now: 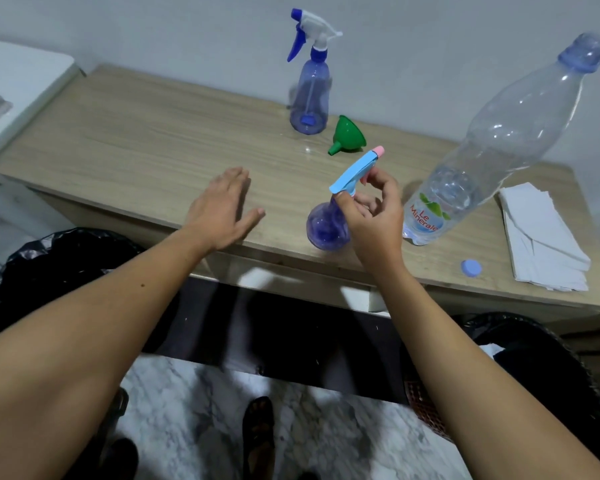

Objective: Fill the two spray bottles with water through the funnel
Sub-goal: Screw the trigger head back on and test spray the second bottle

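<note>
Right hand pinches the blue-and-pink trigger head of the near spray bottle, at the worktop front edge. Left hand flat, grip apart, empty. Green funnel lies tipped beside far spray bottle. Uncapped water bottle, loose cap, tissues right.

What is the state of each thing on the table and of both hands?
Far spray bottle: upright, sprayer on.
Near spray bottle: upright, sprayer on.
Funnel: on its side.
Water bottle: uncapped, little water left.
Cap: on table.
Napkins: stacked.
Left hand: open, holds nothing.
Right hand: grips near bottle's sprayer.
</note>
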`<state>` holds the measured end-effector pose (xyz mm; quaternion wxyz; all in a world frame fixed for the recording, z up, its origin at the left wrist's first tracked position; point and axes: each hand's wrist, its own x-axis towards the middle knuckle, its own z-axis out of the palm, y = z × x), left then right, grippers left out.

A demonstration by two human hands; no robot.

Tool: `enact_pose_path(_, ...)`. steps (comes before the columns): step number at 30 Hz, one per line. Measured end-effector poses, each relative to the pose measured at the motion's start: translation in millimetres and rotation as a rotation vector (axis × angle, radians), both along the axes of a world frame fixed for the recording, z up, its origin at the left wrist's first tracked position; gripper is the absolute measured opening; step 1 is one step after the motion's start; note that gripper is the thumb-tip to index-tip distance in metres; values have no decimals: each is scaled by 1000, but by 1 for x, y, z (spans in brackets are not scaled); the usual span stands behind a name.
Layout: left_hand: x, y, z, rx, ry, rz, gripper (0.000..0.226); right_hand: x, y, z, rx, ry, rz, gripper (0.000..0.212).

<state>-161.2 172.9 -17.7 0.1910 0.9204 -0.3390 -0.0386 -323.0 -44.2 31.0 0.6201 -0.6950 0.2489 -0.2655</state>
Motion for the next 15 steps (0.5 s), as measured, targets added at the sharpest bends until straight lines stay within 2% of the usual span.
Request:
enact_pose_path(8,53,0,-20,179,9,42,89,20,10,-9,-21,-21,87,51)
enact_pose_path(10,56,-1,-26,212,-7,44,90,26,15,-10,-7,4,132,44)
enact_pose_path(13,55,-1,-29,239,-19,52,90,34,32,-13,81,18,237,22)
enact_pose_path(15,54,-1,-30,244,-26,59,89,38,44,-15,106,46,276,24)
